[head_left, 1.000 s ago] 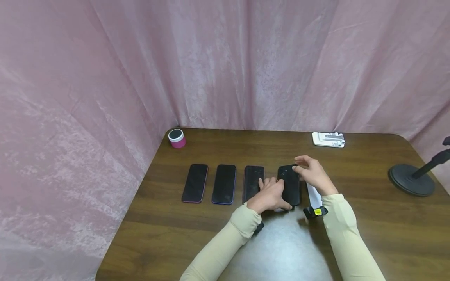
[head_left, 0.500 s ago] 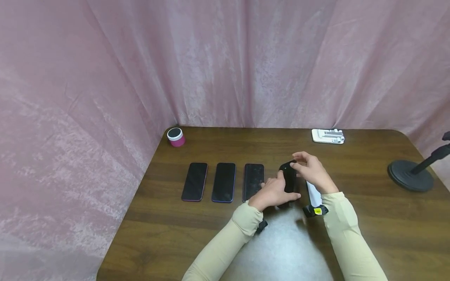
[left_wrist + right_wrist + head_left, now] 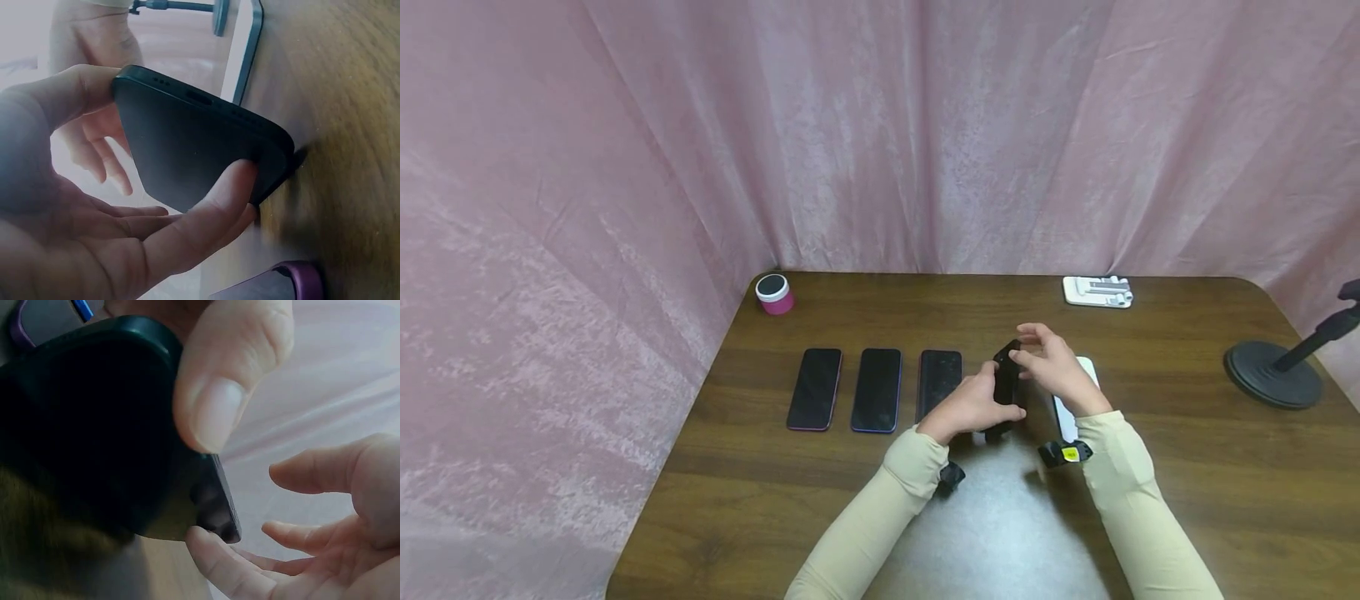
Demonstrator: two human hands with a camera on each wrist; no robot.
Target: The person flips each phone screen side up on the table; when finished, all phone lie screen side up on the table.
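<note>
A black phone [image 3: 1006, 385] stands tilted up on a long edge over the table, held between both hands. My left hand [image 3: 972, 406] grips its near end and side. In the left wrist view the phone's port end [image 3: 200, 97] faces the camera, with curled left fingers around it. My right hand [image 3: 1057, 371] is at the far end, thumb and fingertips on the phone near the camera bump [image 3: 215, 506]. To the left three dark phones lie face up: one with a pinkish edge [image 3: 815, 389], one with a blue edge [image 3: 876, 390], and one partly behind my left hand [image 3: 938, 379].
Under the right wrist lies a pale-faced, phone-shaped slab [image 3: 1066, 421]. A pink jar with a white-rimmed lid [image 3: 775, 294] stands at the far left corner. A white folding stand [image 3: 1097, 292] lies at the back, and a round black stand base [image 3: 1272, 375] is at right.
The black phone has gone from lying almost flat, back up, to tilted on its edge. Both hands have shifted slightly left with it, uncovering more of the pale slab.
</note>
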